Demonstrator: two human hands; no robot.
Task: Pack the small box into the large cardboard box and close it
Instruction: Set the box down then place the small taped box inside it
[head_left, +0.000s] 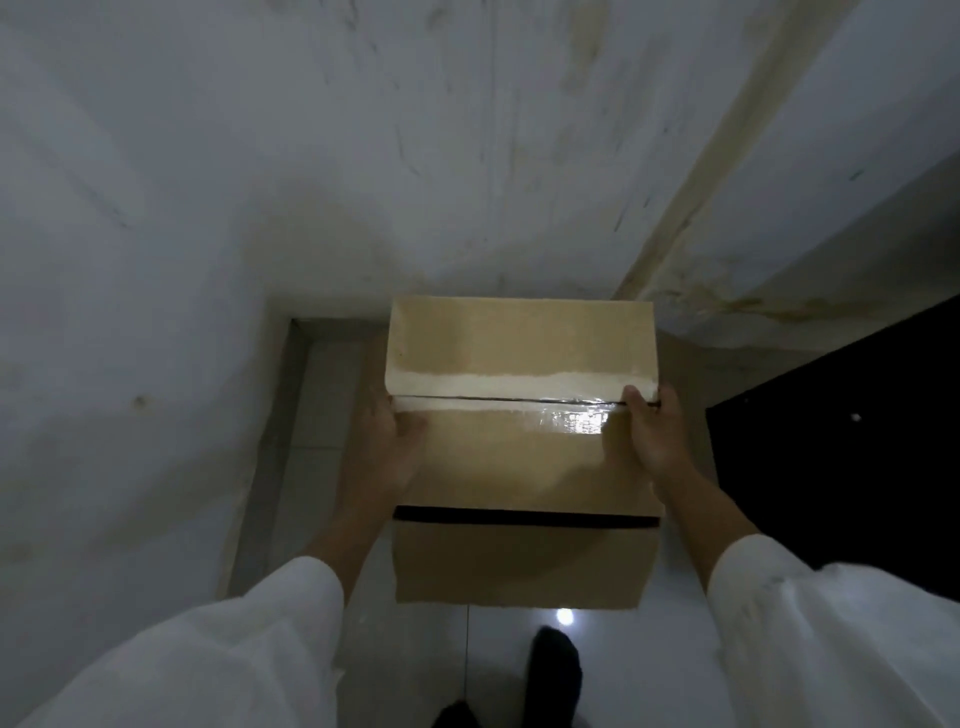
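1. Dim corner: stained pale walls (363, 156) ahead of the hands, glossy white tiled floor (498, 665) below them, a dark panel (857, 441) off to the right-hand side.
2. Large cardboard box (524, 457) sits between the two hands, close against the wall corner. Whether it rests on the floor or is held just above it, cannot tell.
3. Top flaps: far flap (519, 338) and near flap (519, 457) are folded down and meet at a seam running from hand to hand. Old whitish tape residue (519, 387) lines both edges of that seam.
4. Left hand (389, 441): fingers curled over the box's left edge at the seam, pressing the near flap down.
5. Right hand (649, 431): gripping the right end of the seam, thumb on top, fingers round the edge.
6. Small box: not visible. Presumably already inside, since the flaps are down; cannot confirm.
7. A dark gap (524, 516) shows along the near top edge, below the near flap.
8. Judgement on progress: late stage. Packing appears done, flaps closed. Left: seating the flaps flush; no fresh tape seen.
9. Dark-socked foot (553, 670) stands just nearer than the box.
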